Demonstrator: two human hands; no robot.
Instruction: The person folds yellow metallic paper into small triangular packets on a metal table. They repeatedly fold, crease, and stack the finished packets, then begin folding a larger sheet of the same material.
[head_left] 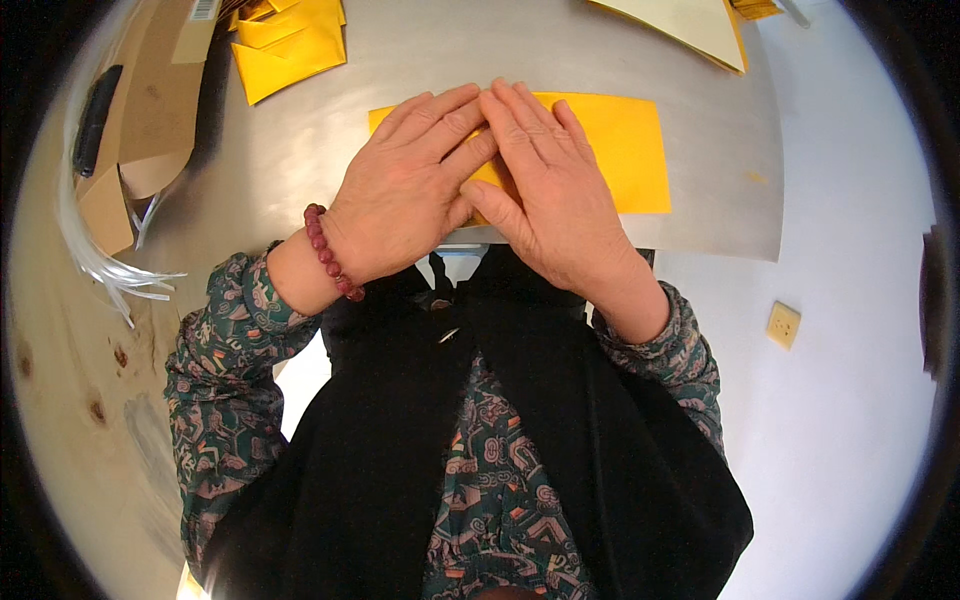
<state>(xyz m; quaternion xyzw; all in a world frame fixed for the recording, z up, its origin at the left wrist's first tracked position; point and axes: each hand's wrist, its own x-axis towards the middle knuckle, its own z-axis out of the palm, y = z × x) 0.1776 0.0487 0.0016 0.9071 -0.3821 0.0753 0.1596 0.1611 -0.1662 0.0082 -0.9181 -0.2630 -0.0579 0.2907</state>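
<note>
A yellow envelope (625, 150) lies flat on the metal table (300, 160) near its front edge. Both hands press down on the envelope's left and middle part. My left hand (405, 190) lies palm down with fingers together, and a red bead bracelet (328, 252) circles its wrist. My right hand (545, 195) lies flat beside it, and the fingertips of the two hands meet over the envelope's top edge. Neither hand grips anything; the part of the envelope beneath them is hidden.
A pile of yellow envelopes (288, 45) lies at the table's back left. Cream sheets (690, 25) sit at the back right. Brown cardboard pieces (155, 110) and clear plastic strips (120, 270) lie on a wooden surface to the left. A wall socket (783, 325) shows at right.
</note>
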